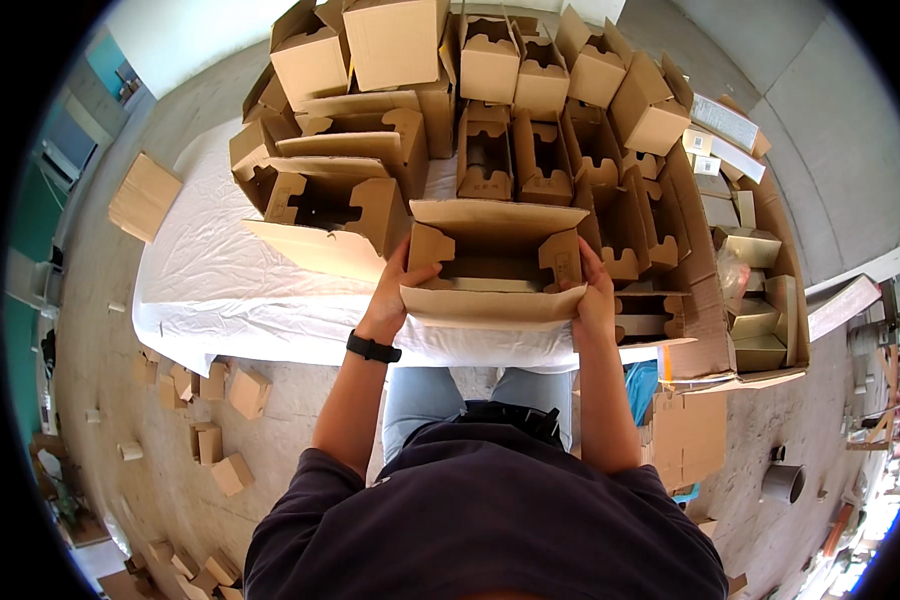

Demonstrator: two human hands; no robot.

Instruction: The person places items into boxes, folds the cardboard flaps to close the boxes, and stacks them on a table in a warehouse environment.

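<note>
Between my two hands is an open cardboard box [500, 308], its long flaps folded outward and notched inner flaps showing at both ends. My left hand [402, 288] grips its left end, thumb over the near edge; a dark band is on that wrist. At the opposite end, my right hand [595, 292] is wrapped round the right side. The box is at the near edge of a table covered with a white cloth [220, 290]; whether it rests there or is lifted, I cannot tell. Just left of it stands another open box [375, 215].
Several open cartons [485, 150] crowd the table's far side. To the right, a large carton [705, 300] holds smaller boxes. Loose cardboard boxes [250, 395] lie on the floor at left, and a grey bucket [785, 484] stands at lower right.
</note>
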